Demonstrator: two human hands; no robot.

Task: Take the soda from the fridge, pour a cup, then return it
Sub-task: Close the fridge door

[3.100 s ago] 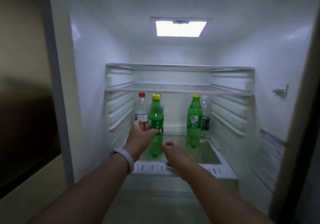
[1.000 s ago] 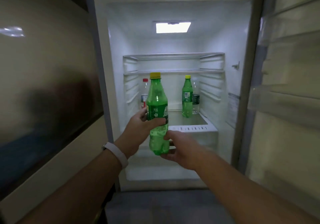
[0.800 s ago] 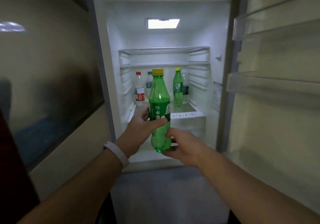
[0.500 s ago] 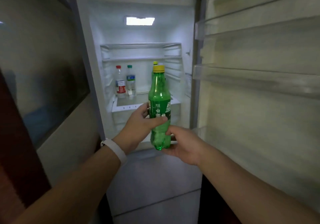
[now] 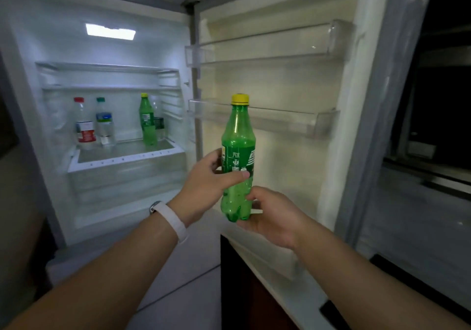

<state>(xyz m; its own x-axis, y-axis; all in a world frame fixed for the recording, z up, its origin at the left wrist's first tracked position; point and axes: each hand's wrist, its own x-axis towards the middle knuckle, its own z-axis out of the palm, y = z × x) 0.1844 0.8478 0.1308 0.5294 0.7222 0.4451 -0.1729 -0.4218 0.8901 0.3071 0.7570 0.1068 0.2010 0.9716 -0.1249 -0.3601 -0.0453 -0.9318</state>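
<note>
In front of the open fridge door [image 5: 280,80], gripping the green soda bottle [image 5: 238,156] upright at its label with the left hand [image 5: 204,189], thumb and fingers curling round it. Cupping the bottle's base with the right hand [image 5: 270,215], fingers curling beneath, thumb touching its lower side. Wearing a white wristband [image 5: 170,219] on the left wrist. Facing a second green bottle [image 5: 147,120], a red-capped bottle [image 5: 84,126] and a green-capped bottle [image 5: 104,123] on the fridge shelf [image 5: 127,151].

Dim home kitchen: open fridge [image 5: 107,115], bottles on its shelf [image 5: 127,155], door racks [image 5: 262,119].
</note>
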